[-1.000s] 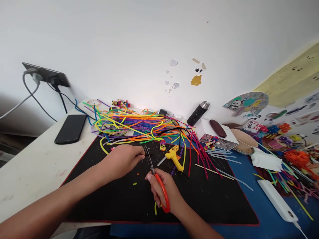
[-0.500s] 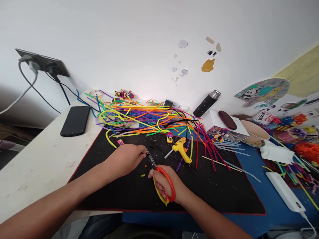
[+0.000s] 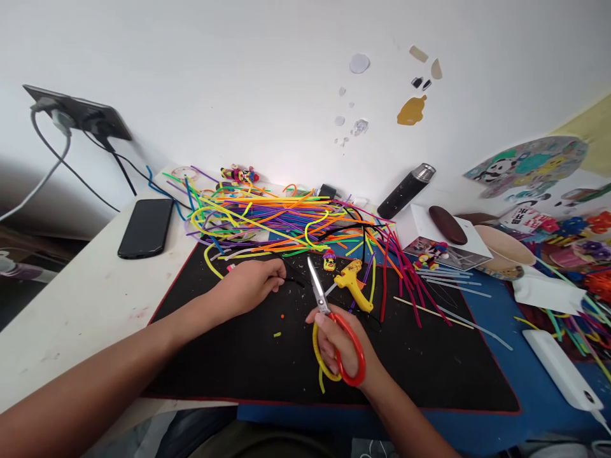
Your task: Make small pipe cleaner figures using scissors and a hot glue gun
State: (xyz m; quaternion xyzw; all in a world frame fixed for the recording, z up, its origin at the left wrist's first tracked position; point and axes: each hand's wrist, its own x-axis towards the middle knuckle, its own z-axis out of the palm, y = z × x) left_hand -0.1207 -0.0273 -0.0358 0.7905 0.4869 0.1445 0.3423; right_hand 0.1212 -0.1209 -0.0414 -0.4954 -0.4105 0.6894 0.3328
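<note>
My left hand (image 3: 255, 284) is closed over the mat, its thumb and fingertips pinched together. A thin black pipe cleaner (image 3: 296, 282) sticks out at its fingertips, mostly hidden. My right hand (image 3: 341, 343) grips red-handled scissors (image 3: 347, 346), blades pointing up and away, nearly together. A yellow band (image 3: 321, 357) curves below the right fingers, along the scissors' other handle loop; its loose end hangs down. Beyond the scissors lie a yellow glue gun (image 3: 354, 284) and a small yellow figure head (image 3: 329, 260). Tiny green and orange scraps (image 3: 277, 334) lie between my hands.
A heap of colourful pipe cleaners (image 3: 267, 219) spans the back of the black mat (image 3: 429, 375). A phone (image 3: 146, 229) lies left. Behind and right are a black flask (image 3: 405, 191), a white box (image 3: 416, 226), glue sticks (image 3: 458, 282) and a white power bank (image 3: 561, 369).
The scissors, in my right hand, have moved right and away from my left fingers. My left hand has shifted slightly up, still pinched. The view has tilted a little.
</note>
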